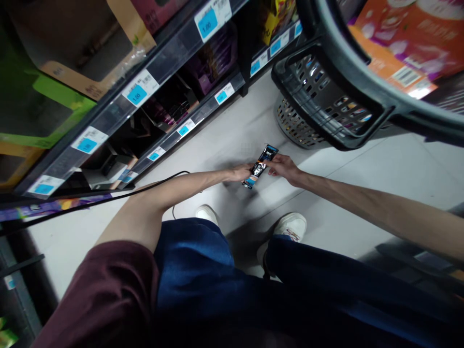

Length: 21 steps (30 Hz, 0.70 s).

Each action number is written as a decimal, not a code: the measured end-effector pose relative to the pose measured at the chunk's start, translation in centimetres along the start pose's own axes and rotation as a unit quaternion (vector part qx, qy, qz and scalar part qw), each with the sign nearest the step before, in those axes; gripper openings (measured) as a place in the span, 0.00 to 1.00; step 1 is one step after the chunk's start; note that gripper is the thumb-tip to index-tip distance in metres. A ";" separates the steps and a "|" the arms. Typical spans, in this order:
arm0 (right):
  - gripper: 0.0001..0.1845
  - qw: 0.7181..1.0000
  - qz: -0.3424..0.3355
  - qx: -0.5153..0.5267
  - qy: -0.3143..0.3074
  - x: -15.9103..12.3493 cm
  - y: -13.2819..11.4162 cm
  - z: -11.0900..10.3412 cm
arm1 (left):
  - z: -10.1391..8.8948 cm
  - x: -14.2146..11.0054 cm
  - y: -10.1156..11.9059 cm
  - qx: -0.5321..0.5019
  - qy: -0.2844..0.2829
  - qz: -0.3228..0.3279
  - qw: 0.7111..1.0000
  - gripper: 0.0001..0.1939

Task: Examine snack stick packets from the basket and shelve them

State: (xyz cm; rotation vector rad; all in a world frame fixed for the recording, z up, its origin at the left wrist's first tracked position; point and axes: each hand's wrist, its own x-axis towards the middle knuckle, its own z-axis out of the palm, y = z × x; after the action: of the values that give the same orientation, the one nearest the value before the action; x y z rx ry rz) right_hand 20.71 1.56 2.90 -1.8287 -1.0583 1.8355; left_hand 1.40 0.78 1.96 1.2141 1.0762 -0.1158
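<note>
Both my arms reach down and forward over the pale floor. Between my hands is a long black packet (pixel 264 160) with blue and orange print. My left hand (pixel 239 172) grips its lower part with fingers closed. My right hand (pixel 283 166) pinches its upper side. The packet is held just above the floor, in front of my white shoes (pixel 290 227).
Store shelves (pixel 152 96) with blue price tags and boxed goods run along the left. A dark plastic shopping basket (pixel 326 101) stands on the floor to the right of the packet. A large black handle (pixel 362 63) crosses the top right. A thin black cable (pixel 159 181) hangs by my left arm.
</note>
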 end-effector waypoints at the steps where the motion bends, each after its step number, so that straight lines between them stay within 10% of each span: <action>1: 0.15 1.000 0.001 0.000 0.001 0.1 0.1 0.0 | 0.0 -0.1 0.1 0.006 0.003 -0.002 1.000 0.21; 21: 0.12 0.999 0.008 0.039 0.013 -0.3 -0.5 0.2 | -0.7 0.2 -0.5 0.100 0.060 0.065 0.991 0.31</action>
State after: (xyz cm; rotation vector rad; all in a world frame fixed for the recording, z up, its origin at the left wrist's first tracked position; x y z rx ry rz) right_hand 20.37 1.67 3.43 -1.8159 -0.9533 1.8306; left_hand 0.77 1.24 1.46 1.4840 1.1051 -0.0505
